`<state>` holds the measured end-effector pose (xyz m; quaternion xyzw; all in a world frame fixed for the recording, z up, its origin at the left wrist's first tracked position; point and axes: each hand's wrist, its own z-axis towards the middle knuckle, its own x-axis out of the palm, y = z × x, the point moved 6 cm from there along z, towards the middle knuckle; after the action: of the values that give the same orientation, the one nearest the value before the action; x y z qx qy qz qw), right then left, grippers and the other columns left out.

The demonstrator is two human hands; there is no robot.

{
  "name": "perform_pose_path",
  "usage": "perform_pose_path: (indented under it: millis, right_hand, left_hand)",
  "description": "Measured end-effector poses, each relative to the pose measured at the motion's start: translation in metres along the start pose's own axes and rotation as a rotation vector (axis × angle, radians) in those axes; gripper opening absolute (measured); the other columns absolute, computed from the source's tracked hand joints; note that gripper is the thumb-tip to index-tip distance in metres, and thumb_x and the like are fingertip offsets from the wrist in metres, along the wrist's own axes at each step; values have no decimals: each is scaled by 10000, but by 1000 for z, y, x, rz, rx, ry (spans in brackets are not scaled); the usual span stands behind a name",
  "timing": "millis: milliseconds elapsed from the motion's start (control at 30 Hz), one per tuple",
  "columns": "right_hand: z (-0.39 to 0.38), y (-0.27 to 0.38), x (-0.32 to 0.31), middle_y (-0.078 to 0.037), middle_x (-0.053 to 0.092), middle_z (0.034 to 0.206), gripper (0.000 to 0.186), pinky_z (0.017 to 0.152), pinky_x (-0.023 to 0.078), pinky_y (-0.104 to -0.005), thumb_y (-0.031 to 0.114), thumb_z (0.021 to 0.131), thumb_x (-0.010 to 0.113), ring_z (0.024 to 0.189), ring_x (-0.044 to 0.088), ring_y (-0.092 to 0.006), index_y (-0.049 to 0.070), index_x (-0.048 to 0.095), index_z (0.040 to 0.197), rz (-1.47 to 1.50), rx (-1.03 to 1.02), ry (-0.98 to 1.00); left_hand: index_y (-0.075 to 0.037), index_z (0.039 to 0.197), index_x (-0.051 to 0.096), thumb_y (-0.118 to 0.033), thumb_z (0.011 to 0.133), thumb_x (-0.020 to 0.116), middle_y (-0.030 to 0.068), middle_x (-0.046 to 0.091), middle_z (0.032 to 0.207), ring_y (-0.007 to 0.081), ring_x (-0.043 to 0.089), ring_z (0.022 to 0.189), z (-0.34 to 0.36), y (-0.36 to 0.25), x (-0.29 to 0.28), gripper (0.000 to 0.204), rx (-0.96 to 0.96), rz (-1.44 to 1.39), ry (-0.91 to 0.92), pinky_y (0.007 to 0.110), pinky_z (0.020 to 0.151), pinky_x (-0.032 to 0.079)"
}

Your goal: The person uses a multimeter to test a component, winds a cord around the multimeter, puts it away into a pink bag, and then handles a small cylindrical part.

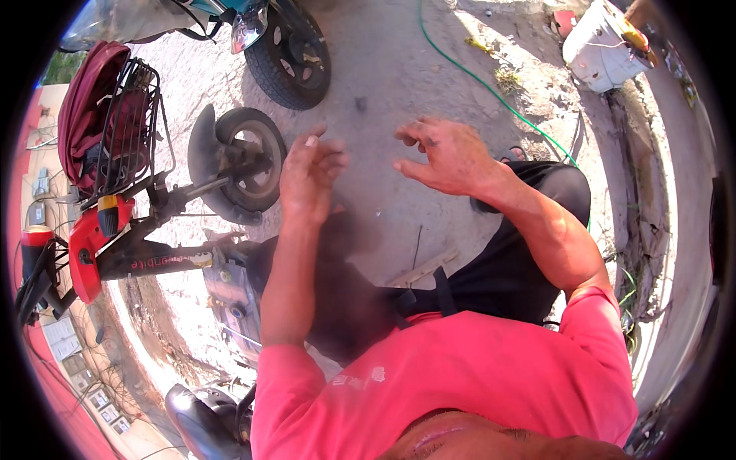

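Observation:
My left hand (310, 172) is raised in front of me, its thumb up and its fingers loosely bent and apart. Nothing shows in it. Facing it, my right hand (448, 157) hangs in the air with the thumb spread away from the curled fingers, and it holds nothing visible. A gap of bare ground separates the two hands, and they touch nothing. Nearest to my left hand is the small wheel (269, 162) of a red and black electric bike (86, 253), which stands on my left with a dark fender (202, 146).
On the bike, a black wire basket (142, 115) holds a maroon cloth (84, 107). Another vehicle's tyre (287, 73) stands ahead. A green hose (491, 90) crosses the ground toward my right knee. A white bucket (602, 50) with things in it stands at the far right.

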<state>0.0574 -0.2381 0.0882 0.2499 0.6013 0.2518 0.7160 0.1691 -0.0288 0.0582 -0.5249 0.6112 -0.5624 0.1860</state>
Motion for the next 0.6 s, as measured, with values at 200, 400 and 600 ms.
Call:
perform_pose_path:
  millis: [200, 400, 600]
  right_hand:
    - [-8, -6, 28, -117, 713, 1075, 481, 839, 555, -454, 415, 807, 720, 1007, 686, -334, 93, 695, 1164, -179, 45, 380]
    - [-13, -4, 39, -147, 695, 1121, 503, 880, 541, -469, 413, 826, 710, 1064, 665, -346, 88, 669, 1207, -207, 41, 531]
    - [-17, -1, 49, -155, 694, 1076, 510, 849, 540, -483, 395, 821, 731, 1022, 664, -371, 76, 663, 1213, -223, -38, 569]
  left_hand:
    - [6, 1299, 561, -255, 997, 567, 136, 704, 1030, 211, 676, 850, -9, 15, 15, 399, -109, 356, 46, 332, 771, 532]
    - [23, 1278, 596, -216, 973, 607, 136, 706, 1101, 172, 671, 940, -27, 21, 44, 387, -111, 715, 272, 320, 841, 517]
    - [-11, 1313, 594, -242, 938, 678, 136, 706, 1130, 209, 675, 994, -34, 23, 47, 448, -45, 997, 321, 351, 916, 516]
